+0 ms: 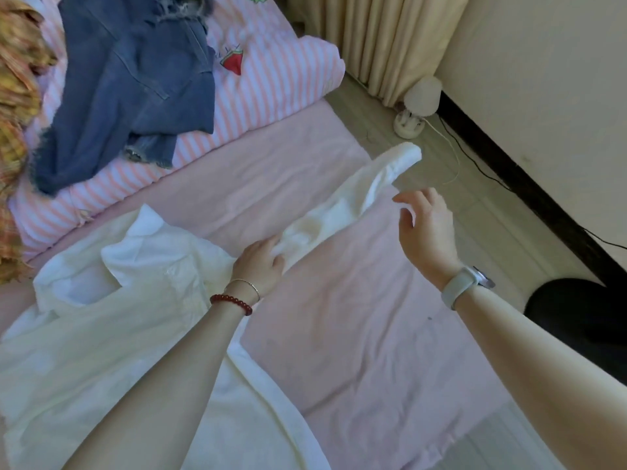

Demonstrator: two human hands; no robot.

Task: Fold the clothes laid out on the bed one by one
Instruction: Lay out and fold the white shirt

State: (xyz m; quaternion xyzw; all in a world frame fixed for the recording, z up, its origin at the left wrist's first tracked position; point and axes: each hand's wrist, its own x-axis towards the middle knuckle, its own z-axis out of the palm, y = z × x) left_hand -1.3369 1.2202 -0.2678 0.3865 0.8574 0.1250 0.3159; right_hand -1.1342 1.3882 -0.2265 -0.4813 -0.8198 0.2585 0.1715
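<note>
A white long-sleeved shirt (142, 300) lies spread on the pink bed sheet (356, 334), collar toward the far side. One sleeve (366, 188) stretches out to the right, its cuff reaching past the bed's edge. My left hand (261, 262) grips the sleeve near the shoulder, fingers curled into the cloth. Just right of the sleeve, my right hand (424, 228) hovers in the air with fingers relaxed and spread, holding nothing. Blue denim shorts (135, 83) and a yellow plaid garment (17, 130) lie farther back.
A pink-and-white striped quilt (271, 83) with a strawberry print is bunched at the back under the denim. Beyond the bed's right edge is the floor with a small white lamp (419, 103), cables, a curtain (390, 39) and a dark round object (576, 320).
</note>
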